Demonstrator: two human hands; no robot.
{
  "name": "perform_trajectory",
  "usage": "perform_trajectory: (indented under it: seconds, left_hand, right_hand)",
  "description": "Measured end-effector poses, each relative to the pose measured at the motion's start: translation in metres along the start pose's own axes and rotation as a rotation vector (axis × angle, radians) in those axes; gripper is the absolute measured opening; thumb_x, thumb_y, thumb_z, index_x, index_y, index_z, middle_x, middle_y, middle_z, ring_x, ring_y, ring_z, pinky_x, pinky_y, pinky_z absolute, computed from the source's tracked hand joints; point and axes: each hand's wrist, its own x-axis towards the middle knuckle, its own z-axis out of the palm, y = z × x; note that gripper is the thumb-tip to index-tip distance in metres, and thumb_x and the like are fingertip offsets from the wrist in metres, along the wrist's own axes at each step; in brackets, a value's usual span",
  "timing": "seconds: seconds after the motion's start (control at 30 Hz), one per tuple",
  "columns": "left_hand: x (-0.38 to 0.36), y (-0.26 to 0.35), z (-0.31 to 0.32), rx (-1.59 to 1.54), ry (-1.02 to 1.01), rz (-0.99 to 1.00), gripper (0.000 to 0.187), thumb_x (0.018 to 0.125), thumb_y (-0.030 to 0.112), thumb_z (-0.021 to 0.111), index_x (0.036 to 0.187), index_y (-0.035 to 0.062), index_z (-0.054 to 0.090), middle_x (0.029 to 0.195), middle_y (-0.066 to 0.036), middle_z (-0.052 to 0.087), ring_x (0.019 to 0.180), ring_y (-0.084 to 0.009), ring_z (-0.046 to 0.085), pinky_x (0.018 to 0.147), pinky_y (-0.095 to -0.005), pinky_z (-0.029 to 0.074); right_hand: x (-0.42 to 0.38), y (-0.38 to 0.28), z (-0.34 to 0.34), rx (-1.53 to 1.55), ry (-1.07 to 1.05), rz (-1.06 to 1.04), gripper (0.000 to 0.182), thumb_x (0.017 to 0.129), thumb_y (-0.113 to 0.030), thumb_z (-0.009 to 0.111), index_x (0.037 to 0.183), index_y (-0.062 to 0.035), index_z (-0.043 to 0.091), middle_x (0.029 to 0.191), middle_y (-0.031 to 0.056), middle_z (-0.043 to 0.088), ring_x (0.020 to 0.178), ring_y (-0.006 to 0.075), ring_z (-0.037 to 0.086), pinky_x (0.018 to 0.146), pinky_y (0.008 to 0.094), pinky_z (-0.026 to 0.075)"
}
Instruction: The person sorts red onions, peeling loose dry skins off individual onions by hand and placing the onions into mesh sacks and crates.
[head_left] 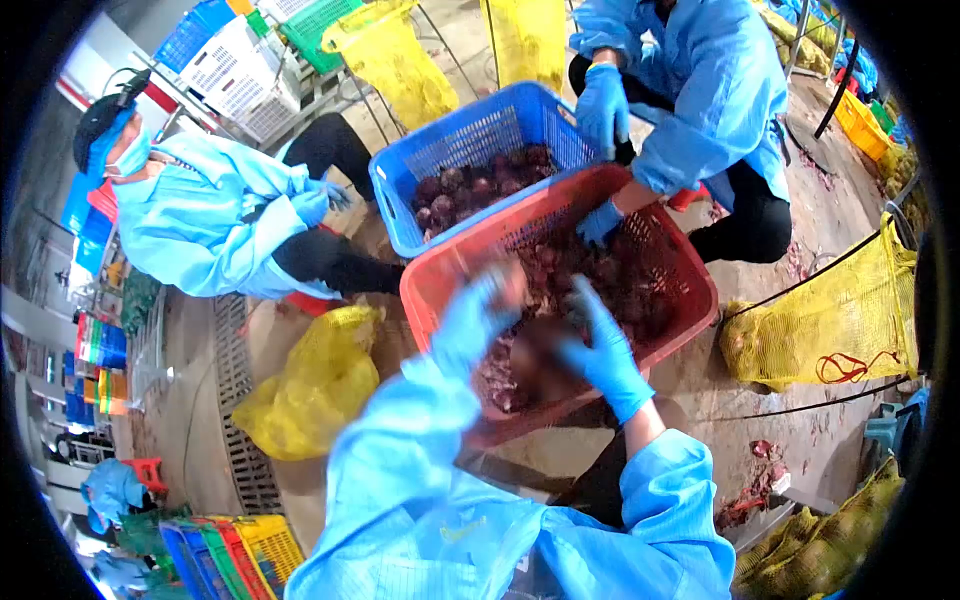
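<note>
My left hand [470, 325] in a blue glove is blurred with motion over the near rim of the red basket [445, 285], which holds dark purple-red roots and peelings. My right hand [600, 350], also blue-gloved, grips a dark round root [540, 355] over the basket. Whether my left hand holds a tool or just touches the root is too blurred to tell. Beyond it, a blue basket [470, 135] holds several dark round roots. A co-worker's gloved hand [600, 222] reaches into the red basket.
A second co-worker in a blue coat [200, 215] crouches at the left. Yellow mesh sacks lie at the left [315, 385], right [830, 325] and back [395, 55]. Stacked coloured crates [235, 550] stand at bottom left, peel scraps [755, 485] on the floor.
</note>
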Motion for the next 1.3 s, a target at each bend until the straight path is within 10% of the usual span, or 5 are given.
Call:
perform_trajectory:
  seconds: [0.23,0.37,0.73,0.97,1.3]
  left_hand:
    - [0.1,0.109,-0.017,0.146,0.283,0.522,0.044,0.087,0.038,0.055,0.121,0.0108,0.045,0.112,-0.006,0.054,0.097,-0.0192,0.052,0.088,-0.0379,0.041]
    - [0.081,-0.024,-0.075,0.707,-0.044,0.178,0.02,0.087,0.024,0.053,0.092,0.0072,0.061,0.082,-0.001,0.06,0.074,-0.0113,0.054,0.066,-0.0246,0.045]
    - [0.103,-0.255,-0.095,1.773,0.324,-0.644,0.076,0.071,0.031,0.07,0.135,0.0201,0.031,0.108,-0.017,0.053,0.101,-0.0345,0.055,0.082,-0.0478,0.046]
    - [0.084,-0.245,-0.119,1.171,0.287,-0.31,0.088,0.059,0.027,0.079,0.13,0.0008,0.035,0.124,-0.021,0.045,0.115,-0.0323,0.045,0.096,-0.0357,0.038]
    - [-0.018,-0.102,-0.026,-0.074,0.19,-0.221,0.075,0.074,0.008,0.07,0.135,0.0184,0.028,0.124,-0.009,0.042,0.111,-0.0227,0.047,0.093,-0.0366,0.043]
  right_hand:
    - [-0.007,0.002,-0.058,0.121,0.419,0.2,0.056,0.083,0.0,0.052,0.136,-0.01,0.036,0.115,0.0107,0.055,0.103,0.016,0.053,0.091,0.0275,0.041]
    - [-0.009,-0.013,-0.07,0.146,0.478,0.228,0.051,0.083,0.002,0.048,0.133,-0.004,0.039,0.119,0.0113,0.054,0.107,0.016,0.052,0.092,0.0279,0.041]
    - [-0.001,-0.025,-0.069,-0.082,0.36,0.487,0.053,0.075,0.009,0.045,0.128,0.0,0.045,0.118,0.0119,0.056,0.105,0.0185,0.055,0.093,0.0306,0.04]
    - [0.005,-0.028,-0.072,-0.012,0.367,0.52,0.051,0.077,0.011,0.046,0.126,0.0005,0.046,0.12,0.01,0.055,0.107,0.018,0.054,0.094,0.031,0.04]
    - [-0.007,-0.001,-0.052,0.033,0.305,0.265,0.04,0.084,0.004,0.05,0.124,-0.0029,0.05,0.115,0.0057,0.057,0.101,0.0123,0.054,0.09,0.0262,0.042]
